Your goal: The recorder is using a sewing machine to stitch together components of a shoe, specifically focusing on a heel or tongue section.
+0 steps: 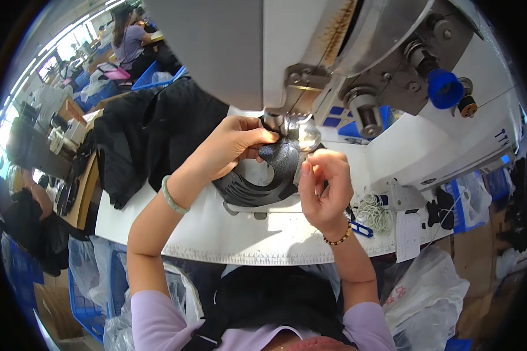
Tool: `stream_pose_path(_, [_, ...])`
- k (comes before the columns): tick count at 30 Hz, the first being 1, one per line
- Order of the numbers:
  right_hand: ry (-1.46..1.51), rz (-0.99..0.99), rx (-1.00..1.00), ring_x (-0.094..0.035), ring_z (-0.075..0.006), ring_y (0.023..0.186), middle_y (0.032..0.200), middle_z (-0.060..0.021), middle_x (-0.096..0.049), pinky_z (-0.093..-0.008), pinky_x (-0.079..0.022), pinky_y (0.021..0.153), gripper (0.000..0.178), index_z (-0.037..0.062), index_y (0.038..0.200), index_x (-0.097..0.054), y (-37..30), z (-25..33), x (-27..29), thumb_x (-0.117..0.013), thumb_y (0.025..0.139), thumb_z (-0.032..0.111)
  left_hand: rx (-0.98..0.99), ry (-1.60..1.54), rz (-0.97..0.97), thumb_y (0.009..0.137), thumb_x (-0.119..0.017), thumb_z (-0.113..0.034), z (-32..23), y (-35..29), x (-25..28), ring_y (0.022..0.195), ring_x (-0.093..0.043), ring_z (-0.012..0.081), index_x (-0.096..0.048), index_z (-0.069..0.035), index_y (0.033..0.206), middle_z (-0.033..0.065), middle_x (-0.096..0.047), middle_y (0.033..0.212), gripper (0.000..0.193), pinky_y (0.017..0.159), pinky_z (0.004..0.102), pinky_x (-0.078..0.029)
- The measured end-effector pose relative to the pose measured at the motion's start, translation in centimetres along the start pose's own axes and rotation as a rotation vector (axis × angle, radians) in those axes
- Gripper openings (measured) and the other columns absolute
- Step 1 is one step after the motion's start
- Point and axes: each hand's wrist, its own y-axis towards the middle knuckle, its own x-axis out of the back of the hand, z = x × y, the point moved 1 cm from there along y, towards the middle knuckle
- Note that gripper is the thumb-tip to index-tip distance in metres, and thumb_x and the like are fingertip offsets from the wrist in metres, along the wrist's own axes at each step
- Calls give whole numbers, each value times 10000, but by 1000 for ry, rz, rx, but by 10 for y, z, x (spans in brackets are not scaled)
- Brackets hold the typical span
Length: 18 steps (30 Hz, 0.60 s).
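My left hand pinches the upper edge of a curved dark shoe upper, right by the stitching parts of a sewing machine. Ribbed black bands run along the piece's lower left, and a rounded opening shows in its middle. At the piece's right side, just below the machine's needle area, my right hand has its thumb and forefinger closed together with the other fingers curled. Whatever those fingertips hold, perhaps thread, is too small to make out. The needle itself is hidden behind metal parts.
The white table has a ruler along its front edge. Tangled pale thread and blue thread snips lie on the right. Black cloth is heaped at left. A blue crate stands below; a co-worker sits far left.
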Motion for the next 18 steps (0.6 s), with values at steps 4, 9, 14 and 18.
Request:
stream_pose_path(4, [72,330,-35,-606,-221,637,1070,-139,-592,-272,-470,512,365,36,1208,-504,32,27,-11,-551,846,25,-32,362,93,798,-648,-125,-2,-41,21,599,-524,48,-627,14,844,13,-595,726,148,528,179,-424])
stream_pose_path(9, [240,920,-258,-535,-271,557,731,-145,-593,-344,-424,531,240,-7,957,-566,45,45,-34,-640,822,177,-205,692,-60,714,-656,-7,-21,-121,33,665,-523,61,-556,11,882,9,-571,748,196,580,208,-425])
stream_pose_path(14, [306,848,-477,-391,3,569,661,49,-516,-179,-311,493,140,-7,934,-558,31,45,-59,-618,859,95,-876,842,-1017,732,-623,35,28,-194,11,675,-541,104,-557,21,879,74,-557,753,161,581,249,-431])
stream_pose_path(18, [366,836,-571,-436,9,646,775,35,-553,-156,-340,545,158,-16,973,-550,25,55,-59,-602,873,95,-275,22,-480,867,-549,-78,71,-190,-33,458,-520,130,-578,62,874,104,-574,643,144,407,222,-388])
